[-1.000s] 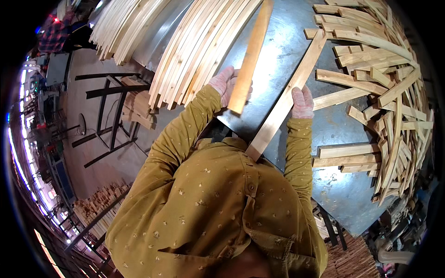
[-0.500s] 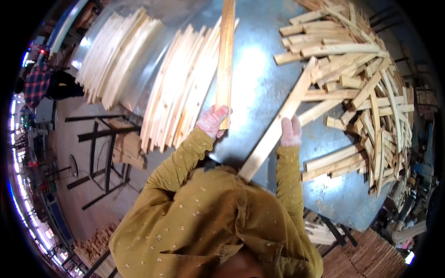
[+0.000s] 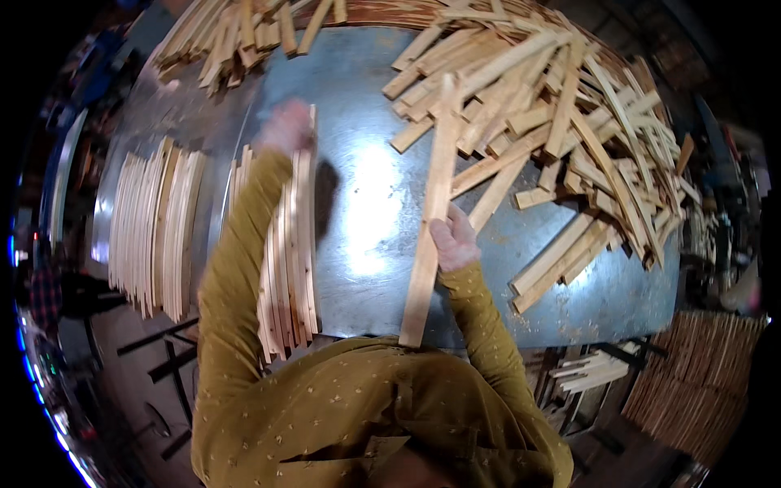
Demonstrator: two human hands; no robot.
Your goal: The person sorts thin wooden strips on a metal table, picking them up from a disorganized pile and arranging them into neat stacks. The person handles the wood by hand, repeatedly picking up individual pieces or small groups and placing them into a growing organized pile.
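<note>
My right hand [image 3: 454, 238] is closed around a wooden strip [image 3: 433, 207], which slants from my waist toward the loose pile; the thumb lies across its face. My left hand [image 3: 285, 126], smeared by motion, is over the far end of a row of pale wooden strips [image 3: 294, 252] laid side by side on the metal table [image 3: 350, 301]. Its fingers cannot be made out, nor whether they hold anything. My left sleeve hides part of that row. Both hands wear pale, pinkish gloves.
A jumbled pile of wooden strips [image 3: 561, 122] covers the table's right side. A second tidy row [image 3: 154, 232] is at the left, and another heap [image 3: 236, 37] at the far left. Strips are stacked below the table [image 3: 691, 382] at the right. A person in a checked shirt [image 3: 45, 294] is at the far left.
My left hand has moved away to the left, over the row, and no long strip stands out in it now. My right hand still grips its strip, now more upright. The view has turned.
</note>
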